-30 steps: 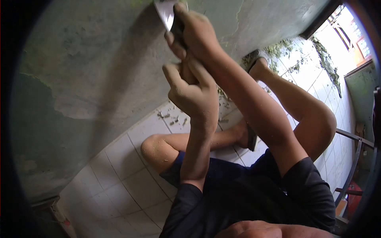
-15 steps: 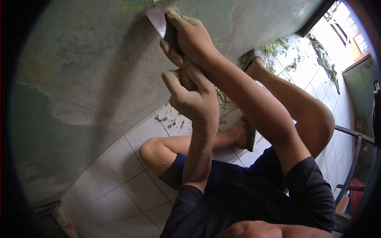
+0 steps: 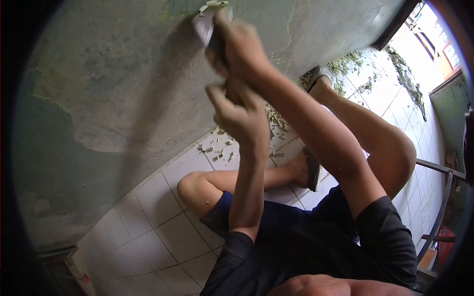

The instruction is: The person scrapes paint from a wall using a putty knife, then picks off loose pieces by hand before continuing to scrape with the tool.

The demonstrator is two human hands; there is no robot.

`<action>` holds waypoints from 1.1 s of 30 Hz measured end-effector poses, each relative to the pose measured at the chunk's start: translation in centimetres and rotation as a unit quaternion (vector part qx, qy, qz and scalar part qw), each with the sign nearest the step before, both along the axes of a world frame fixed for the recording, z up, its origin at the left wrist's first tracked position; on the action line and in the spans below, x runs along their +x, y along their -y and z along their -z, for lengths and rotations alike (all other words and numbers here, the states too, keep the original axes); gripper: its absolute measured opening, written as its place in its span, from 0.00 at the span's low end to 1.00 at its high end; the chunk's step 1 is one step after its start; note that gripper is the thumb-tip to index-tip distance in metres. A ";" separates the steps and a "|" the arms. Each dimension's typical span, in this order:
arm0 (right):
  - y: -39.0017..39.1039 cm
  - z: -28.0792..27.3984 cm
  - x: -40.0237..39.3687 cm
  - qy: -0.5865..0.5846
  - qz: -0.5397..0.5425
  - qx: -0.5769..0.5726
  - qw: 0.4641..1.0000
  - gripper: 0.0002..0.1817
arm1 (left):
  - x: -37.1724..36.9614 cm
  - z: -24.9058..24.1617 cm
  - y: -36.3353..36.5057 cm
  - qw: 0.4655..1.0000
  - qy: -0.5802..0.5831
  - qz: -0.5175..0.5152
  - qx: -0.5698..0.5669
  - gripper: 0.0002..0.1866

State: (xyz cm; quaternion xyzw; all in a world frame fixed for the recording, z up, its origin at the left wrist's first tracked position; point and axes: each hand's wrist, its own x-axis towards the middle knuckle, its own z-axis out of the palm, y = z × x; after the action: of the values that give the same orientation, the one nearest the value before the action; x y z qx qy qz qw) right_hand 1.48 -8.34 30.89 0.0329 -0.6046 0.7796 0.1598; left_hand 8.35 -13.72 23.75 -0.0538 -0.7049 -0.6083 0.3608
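A metal scraper (image 3: 203,28) has its wide blade against the green, patchy wall (image 3: 113,84), with pale flakes of paint (image 3: 213,5) at its edge. My right hand (image 3: 243,49), slightly blurred, is wrapped round the scraper's dark handle, with the thumb towards the blade. Below it, my left hand (image 3: 239,116) closes round the lower end of the handle. The fingers hide most of that end.
Paint chips (image 3: 224,148) lie on the white tiled floor (image 3: 163,237) along the wall, with more debris (image 3: 345,64) by my foot. My bent legs rest on the tiles. A metal frame (image 3: 439,212) stands at the right.
The scraper and both hands have shifted slightly along the wall. Curled pale flakes now show at the blade's edge. The view has moved a little.
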 end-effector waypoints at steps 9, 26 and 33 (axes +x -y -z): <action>-0.1 -1.8 0.7 0.021 -0.073 -0.147 0.986 0.21 | 1.1 -3.9 0.3 0.999 0.031 0.010 -0.033 0.13; 0.4 0.3 0.1 -0.013 -0.044 -0.151 0.988 0.23 | 0.4 -2.1 1.4 0.997 -0.021 -0.015 -0.074 0.14; -1.9 0.4 -0.1 -0.010 -0.024 -0.177 0.984 0.22 | 0.4 -2.1 -0.6 0.996 0.020 0.019 -0.084 0.13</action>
State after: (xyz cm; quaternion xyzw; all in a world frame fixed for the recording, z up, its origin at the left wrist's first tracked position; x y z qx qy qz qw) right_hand 1.34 -6.43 30.51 0.0268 -0.4543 0.8777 0.1503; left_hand 8.80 -13.15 25.90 -0.0855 -0.7595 -0.5543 0.3294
